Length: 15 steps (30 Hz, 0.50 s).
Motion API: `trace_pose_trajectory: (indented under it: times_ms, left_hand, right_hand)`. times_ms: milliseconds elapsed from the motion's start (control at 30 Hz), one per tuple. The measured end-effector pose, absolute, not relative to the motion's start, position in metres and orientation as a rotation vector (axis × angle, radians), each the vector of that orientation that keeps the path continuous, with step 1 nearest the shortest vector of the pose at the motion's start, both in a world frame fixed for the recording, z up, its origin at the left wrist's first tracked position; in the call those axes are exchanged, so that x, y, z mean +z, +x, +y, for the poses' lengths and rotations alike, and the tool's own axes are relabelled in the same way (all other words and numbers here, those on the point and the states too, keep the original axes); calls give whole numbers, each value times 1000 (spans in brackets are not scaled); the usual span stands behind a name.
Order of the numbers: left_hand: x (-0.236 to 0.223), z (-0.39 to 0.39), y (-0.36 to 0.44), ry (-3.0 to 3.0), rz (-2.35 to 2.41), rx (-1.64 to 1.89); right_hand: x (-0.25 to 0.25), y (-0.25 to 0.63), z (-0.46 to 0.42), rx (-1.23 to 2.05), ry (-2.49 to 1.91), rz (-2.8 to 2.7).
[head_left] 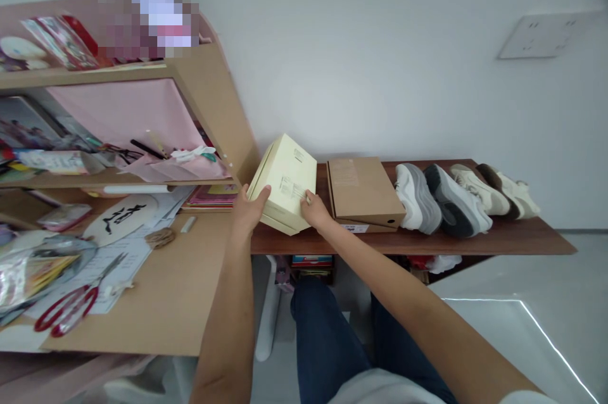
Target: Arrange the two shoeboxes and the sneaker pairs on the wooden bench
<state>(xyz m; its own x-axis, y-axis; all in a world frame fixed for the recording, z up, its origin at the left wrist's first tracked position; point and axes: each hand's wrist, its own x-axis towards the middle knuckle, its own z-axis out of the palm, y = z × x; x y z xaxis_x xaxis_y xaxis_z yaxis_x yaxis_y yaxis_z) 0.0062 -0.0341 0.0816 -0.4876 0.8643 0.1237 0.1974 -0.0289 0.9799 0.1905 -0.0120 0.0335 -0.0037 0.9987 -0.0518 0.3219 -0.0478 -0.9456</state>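
Note:
A pale yellow shoebox (289, 179) stands tilted at the left end of the dark wooden shelf (513, 242), against the desk's side panel. Around its left edge my left hand (249, 208) is closed, thumb on the printed face. My right hand (314, 209) pinches the box's lower right edge. Small printed labels show on the face towards me. Just right of it lies a brown cardboard box (363, 192) with a white sticker. The underside of the yellow box is hidden.
White and grey sneakers (418, 198) and cream shoes (479, 189) line the shelf's right part. The desk (190, 290) at left carries red-handled scissors (80, 303), a twine bundle (160, 237) and papers. A wall socket plate (534, 35) is at upper right.

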Motion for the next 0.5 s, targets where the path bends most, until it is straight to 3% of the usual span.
trace_pose_trajectory:
  times_ms: [200, 500]
  left_hand:
    - [89, -34, 15, 1188, 1764, 1521]
    - [86, -34, 32, 820, 1166, 1584]
  right_hand:
    - [53, 188, -8, 1081, -1461, -1558]
    - [74, 196, -10, 1282, -1368, -1382]
